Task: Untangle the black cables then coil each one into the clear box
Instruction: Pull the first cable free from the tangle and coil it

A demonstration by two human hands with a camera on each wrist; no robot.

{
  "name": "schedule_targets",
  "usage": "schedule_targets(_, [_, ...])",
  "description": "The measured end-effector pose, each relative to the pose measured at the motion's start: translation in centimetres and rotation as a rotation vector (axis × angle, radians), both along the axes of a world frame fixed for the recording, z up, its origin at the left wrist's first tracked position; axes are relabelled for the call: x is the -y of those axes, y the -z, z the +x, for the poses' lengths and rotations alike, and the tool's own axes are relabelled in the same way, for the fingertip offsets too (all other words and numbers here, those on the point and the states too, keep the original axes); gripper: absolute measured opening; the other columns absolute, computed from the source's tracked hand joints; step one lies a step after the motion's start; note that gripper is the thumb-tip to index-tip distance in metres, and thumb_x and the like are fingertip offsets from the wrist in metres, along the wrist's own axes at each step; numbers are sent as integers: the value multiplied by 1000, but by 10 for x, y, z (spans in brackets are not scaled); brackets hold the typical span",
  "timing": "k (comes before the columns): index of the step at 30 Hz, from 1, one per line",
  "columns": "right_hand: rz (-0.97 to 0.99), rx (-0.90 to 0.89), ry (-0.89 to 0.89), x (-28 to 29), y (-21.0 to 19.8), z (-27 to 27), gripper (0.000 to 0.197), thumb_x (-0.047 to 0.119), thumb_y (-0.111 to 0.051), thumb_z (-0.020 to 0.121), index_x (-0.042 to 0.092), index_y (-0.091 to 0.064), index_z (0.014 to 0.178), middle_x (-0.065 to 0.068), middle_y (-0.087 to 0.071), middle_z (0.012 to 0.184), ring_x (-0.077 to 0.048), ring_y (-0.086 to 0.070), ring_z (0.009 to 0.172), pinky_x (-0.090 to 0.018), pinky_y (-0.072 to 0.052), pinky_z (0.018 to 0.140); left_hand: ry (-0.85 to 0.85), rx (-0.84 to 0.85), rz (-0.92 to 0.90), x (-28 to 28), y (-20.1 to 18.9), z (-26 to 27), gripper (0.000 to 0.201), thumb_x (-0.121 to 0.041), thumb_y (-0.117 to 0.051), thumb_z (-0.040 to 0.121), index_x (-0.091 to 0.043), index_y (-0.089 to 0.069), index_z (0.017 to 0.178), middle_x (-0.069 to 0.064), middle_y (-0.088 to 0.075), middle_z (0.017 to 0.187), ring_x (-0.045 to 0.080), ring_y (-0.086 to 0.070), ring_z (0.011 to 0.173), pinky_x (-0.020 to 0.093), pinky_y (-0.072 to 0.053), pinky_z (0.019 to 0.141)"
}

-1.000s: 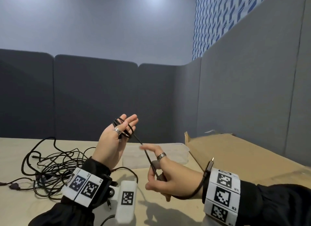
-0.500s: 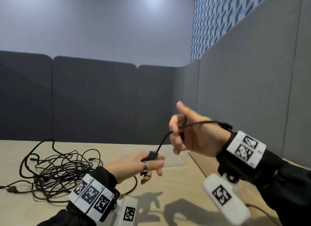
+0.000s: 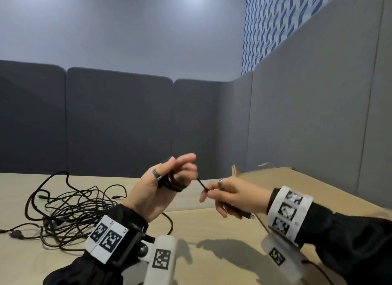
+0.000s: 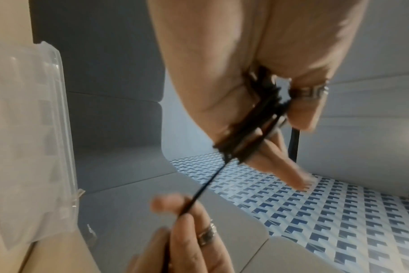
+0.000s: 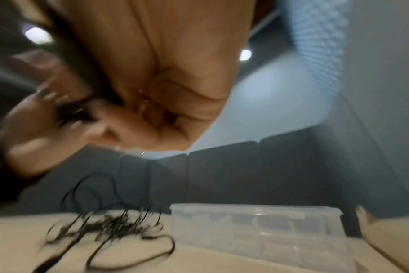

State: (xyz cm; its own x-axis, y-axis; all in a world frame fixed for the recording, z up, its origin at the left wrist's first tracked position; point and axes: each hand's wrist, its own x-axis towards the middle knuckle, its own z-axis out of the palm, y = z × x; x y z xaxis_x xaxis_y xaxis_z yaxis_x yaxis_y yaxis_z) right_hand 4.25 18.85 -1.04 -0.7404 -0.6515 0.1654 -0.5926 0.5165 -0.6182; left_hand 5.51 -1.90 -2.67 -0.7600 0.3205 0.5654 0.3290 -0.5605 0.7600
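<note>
The left hand (image 3: 158, 191) is raised above the table with the palm turned toward the right, its fingers (image 4: 285, 166) extended and held close together, a ring worn on one of them. Loops of black cable (image 3: 169, 181) are wound around these fingers. The right hand (image 3: 231, 194) is held lower and to the right, fingers pointed left toward the other hand, and the free run of the cable is pinched between its thumb and fingertips (image 4: 166, 203). Both forearms are covered by black sleeves (image 3: 350, 240), with marker-printed bands worn at the wrists.
</note>
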Motion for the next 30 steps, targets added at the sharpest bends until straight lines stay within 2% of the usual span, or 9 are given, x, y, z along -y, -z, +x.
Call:
schedule_targets(3, [214,-340,127,29,19,14,33,16,-32,102,21,-38,133,2,-55,74,-12,-53,60,-20,-48,57,-151,19,128,-4,-2,-9,56,-32,-71,70,-3,-62,117,13,-67,116,23,-63,110,26,-54,88])
schedule_targets(6, [415,-609,222,49,25,32,47,1,-37,94,13,-31,139,-12,-62,104,-33,-60,92,-37,-44,64,-436,-44,-63,-6,1,-12,35,-19,-46,92,-10,-49,125,6,-67,117,14,-62,113,23,-48,96])
schedule_targets(10, [544,-1083,422,53,12,44,35,7,-52,65,18,-60,97,5,-57,54,-17,-57,46,-24,-8,40,-697,-158,-662,0,5,-8,38,-37,-34,98,-18,-67,97,-11,-70,80,-7,-59,71,16,-42,73])
schedule_targets(15, [269,-762,281,48,-5,33,62,49,-60,84,28,-31,135,6,-52,69,-14,-56,69,-28,-33,53,-405,-39,-804,-1,7,0,74,-53,-23,96,7,-62,76,13,-53,57,25,-44,56,27,-41,63])
schedule_targets(17, [145,-526,187,41,2,20,68,50,-61,84,35,-29,142,9,-48,64,-3,-51,62,-17,-37,57,-260,30,-771,0,9,-2,65,-54,-26,85,-5,-63,62,14,-54,59,26,-39,52,34,-36,57])
schedule_targets(19, [-34,-333,89,38,13,12,50,50,-61,84,35,-48,130,6,-60,66,2,-58,65,-11,-44,70,-196,67,-725,0,10,-4,57,-49,-27,82,-15,-61,53,12,-57,58,22,-40,43,32,-30,49])
schedule_targets(22, [-93,-287,90,40,33,4,40,62,-46,80,31,-54,104,1,-72,84,-14,-67,86,-42,-50,85,-256,59,-734,-5,13,-6,59,-52,-33,86,-13,-58,51,13,-57,55,20,-39,39,29,-28,44])
schedule_targets(27, [22,-573,222,38,33,7,23,50,-41,94,28,-42,85,7,-57,74,-18,-58,78,-35,-46,71,-640,42,-522,-12,15,-17,38,-31,-53,92,-8,-47,62,6,-44,47,15,-30,31,16,-21,34])
schedule_targets(30, [-178,-508,184,34,30,3,18,38,-49,96,24,-52,84,8,-48,60,-8,-47,60,-19,-36,59,-467,135,-270,-11,14,-19,20,-24,-64,84,-7,-54,85,5,-52,64,15,-42,44,24,-38,51])
